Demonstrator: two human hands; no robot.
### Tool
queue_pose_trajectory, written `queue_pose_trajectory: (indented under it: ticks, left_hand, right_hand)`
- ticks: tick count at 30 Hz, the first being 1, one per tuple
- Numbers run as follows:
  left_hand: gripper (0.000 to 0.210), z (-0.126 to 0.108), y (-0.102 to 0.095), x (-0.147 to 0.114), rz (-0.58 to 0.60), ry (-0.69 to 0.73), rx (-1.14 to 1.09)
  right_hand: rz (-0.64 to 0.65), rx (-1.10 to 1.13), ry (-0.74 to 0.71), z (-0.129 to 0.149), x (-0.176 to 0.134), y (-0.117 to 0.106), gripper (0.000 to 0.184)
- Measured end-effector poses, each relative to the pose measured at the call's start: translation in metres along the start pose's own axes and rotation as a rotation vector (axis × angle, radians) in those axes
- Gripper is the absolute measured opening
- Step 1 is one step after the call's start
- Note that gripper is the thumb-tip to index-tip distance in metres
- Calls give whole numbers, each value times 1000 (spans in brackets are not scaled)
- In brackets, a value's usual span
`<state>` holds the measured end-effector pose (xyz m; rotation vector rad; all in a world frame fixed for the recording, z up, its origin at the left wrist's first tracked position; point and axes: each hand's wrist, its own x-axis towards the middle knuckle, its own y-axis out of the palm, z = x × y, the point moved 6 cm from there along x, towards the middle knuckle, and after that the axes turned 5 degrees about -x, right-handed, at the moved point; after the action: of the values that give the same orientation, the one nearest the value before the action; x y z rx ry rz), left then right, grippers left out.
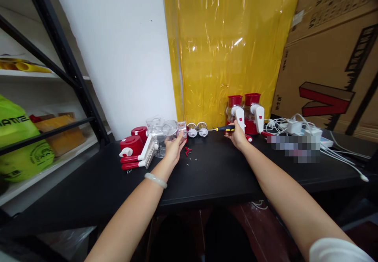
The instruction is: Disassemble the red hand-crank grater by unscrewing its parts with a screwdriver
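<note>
My left hand is closed on a clear plastic grater housing, gripping its right end. In my right hand is a screwdriver with a black and yellow handle, its thin shaft pointing left. The shaft's end is near two metal grater drums with white ends; whether it touches them I cannot tell. Small red parts and several tiny screws lie just right of my left hand. White crank handles with red grips rest to the left, beside red bases.
Two upright red-and-white rotary graters stand behind my right hand on the black table. White cables and adapters clutter the right side. A large cardboard box rises there, and a shelf rack stands at left.
</note>
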<state>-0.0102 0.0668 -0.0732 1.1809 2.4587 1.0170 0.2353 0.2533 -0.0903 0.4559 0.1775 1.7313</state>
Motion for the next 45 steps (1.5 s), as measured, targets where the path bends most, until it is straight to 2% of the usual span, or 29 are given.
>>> queue_pose_trajectory:
  ticks: [4, 14, 22, 27, 29, 37, 45]
  left_hand:
    - [50, 0, 0, 2, 9, -1, 5]
    - [51, 0, 1, 1, 12, 0, -7]
    - [51, 1, -1, 2, -10, -6, -28]
    - [39, 1, 0, 3, 10, -6, -2]
    - [41, 0, -1, 3, 4, 0, -3]
    - [36, 0, -1, 4, 24, 8, 25]
    - [44, 0, -1, 2, 7, -6, 5]
  right_hand:
    - [33, -112, -44, 1, -2, 1, 38]
    - [98, 138, 80, 6, -10, 7, 12]
    - [122, 142, 53, 11, -13, 8, 12]
    - [92, -5, 10, 7, -9, 6, 37]
    - [92, -61, -2, 4, -8, 6, 39]
    - [92, 27, 20, 1, -6, 6, 24]
    - [151, 146, 62, 4, -9, 5, 19]
